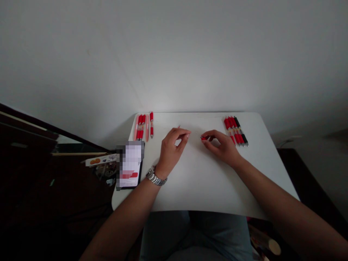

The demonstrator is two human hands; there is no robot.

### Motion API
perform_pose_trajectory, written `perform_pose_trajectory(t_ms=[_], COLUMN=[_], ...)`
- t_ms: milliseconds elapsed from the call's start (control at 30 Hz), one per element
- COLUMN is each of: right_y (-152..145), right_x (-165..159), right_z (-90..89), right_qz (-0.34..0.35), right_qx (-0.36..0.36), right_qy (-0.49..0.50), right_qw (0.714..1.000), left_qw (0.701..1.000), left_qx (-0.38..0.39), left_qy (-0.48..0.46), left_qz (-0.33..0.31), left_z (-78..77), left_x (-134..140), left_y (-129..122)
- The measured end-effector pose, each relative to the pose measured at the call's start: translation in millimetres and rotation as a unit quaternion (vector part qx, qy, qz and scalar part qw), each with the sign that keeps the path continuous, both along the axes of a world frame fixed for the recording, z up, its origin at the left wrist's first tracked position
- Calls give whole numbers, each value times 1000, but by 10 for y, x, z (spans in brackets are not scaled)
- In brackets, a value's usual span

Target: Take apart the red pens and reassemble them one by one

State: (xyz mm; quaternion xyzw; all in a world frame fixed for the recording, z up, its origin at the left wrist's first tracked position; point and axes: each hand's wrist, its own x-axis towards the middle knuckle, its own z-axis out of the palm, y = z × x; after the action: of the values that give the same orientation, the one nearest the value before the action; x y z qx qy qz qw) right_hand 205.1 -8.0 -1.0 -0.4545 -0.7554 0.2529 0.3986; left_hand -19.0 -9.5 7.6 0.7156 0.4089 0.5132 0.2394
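Observation:
My left hand (174,146), with a metal watch (156,176) on its wrist, is over the middle of the white table (190,188). Its thumb and forefinger are pinched together; what they hold is too small to make out. A thin pointed tip (178,126) shows just beyond its knuckles, the rest hidden. Across a small gap, my right hand (221,146) pinches a short red pen part (203,138) with a dark end, mostly covered by the fingers. Closest to this hand lies a row of red pens (227,124) with one black pen (236,121) on its right.
At the back left lie red pens (151,116) and pink pens (147,128), side by side. A phone (130,165) with a lit, partly blurred screen rests at the left edge. The wall (190,72) rises behind the table; my legs (165,232) are under its front edge.

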Motion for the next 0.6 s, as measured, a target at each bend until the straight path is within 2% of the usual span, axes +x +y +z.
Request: perform_pose_trajectory(t_ms=[133, 233, 433, 600], right_y=[36, 76, 107, 99], right_x=[10, 22, 19, 30], right_z=[-78, -126, -159, -144], right_qz=[-5, -4, -28, -53], right_qx=[-66, -78, -68, -60], right_qy=[129, 191, 210, 182], right_qw=[989, 979, 975, 980], left_qw=[1000, 1000, 997, 992], left_qx=[-5, 1, 26, 35], left_qy=[-9, -7, 18, 32], left_qz=[16, 29, 68, 113], left_z=[-4, -4, 27, 51], left_x=[-16, -33, -72, -102], left_y=[1, 9, 35, 59])
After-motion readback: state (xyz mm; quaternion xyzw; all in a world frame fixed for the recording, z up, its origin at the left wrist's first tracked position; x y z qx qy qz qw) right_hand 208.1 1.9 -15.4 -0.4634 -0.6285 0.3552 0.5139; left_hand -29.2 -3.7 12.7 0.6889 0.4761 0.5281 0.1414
